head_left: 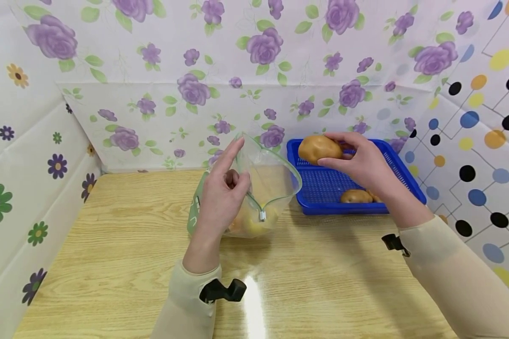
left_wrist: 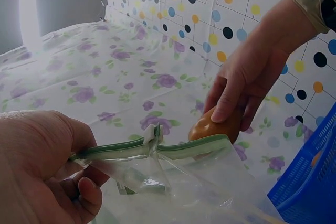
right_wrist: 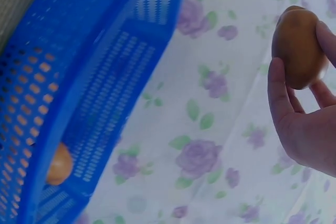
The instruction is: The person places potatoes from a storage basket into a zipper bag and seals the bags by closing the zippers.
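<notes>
My right hand [head_left: 360, 162] holds a smooth brown potato [head_left: 320, 149] between thumb and fingers, above the left part of a blue plastic basket [head_left: 307, 207]. With my left hand [head_left: 222, 193] I pinch the green-edged rim of a clear zip bag [head_left: 275, 181]. The bag's mouth gapes toward the potato, and a white slider [head_left: 262, 215] sits on its near edge. Yellowish and orange things show blurred through the bag's wall; their kind is unclear. In the left wrist view the potato [left_wrist: 215, 128] appears just beyond the bag's rim [left_wrist: 194, 144].
Another potato [head_left: 356, 196] lies in the basket's near right part, with one more partly hidden beside it. The wood-grain table [head_left: 123, 245] bears bag and basket. Behind stands a flowered sheet [head_left: 152, 117]; a dotted one [head_left: 471, 155] closes off the right side.
</notes>
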### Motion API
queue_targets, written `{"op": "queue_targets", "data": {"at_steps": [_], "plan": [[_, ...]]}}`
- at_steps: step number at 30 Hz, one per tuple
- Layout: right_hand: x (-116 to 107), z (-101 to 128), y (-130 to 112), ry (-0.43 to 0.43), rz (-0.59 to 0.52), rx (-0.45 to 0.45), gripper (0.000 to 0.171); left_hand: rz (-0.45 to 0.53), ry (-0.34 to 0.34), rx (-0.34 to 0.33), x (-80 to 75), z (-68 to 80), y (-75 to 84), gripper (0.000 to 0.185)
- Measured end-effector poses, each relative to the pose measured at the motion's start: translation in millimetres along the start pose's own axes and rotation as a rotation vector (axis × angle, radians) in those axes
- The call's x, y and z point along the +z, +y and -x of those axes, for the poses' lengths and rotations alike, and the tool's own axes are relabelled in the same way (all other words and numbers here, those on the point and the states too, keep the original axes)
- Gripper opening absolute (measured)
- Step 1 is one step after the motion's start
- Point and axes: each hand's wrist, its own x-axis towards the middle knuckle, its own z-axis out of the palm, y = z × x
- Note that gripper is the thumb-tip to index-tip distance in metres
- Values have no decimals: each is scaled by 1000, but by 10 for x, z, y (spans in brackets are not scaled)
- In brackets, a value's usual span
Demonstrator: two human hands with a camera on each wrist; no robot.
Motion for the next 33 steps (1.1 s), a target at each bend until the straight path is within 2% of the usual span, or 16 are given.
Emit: {"op": "queue_targets", "data": {"at_steps": [9,16,24,33], "plan": [[109,167,-325,11,-33,-64,65,6,-6,-25,14,5,17,68],[233,245,-471,-44,-80,-114,63,3,-15,-39,21,11,35,68],[394,231,-526,-133,13,-204,62,-4,-14,-51,24,5,44,68],[570,207,-596,-192,75,-229,66,-11,-20,-50,16,5,37,68]]}}
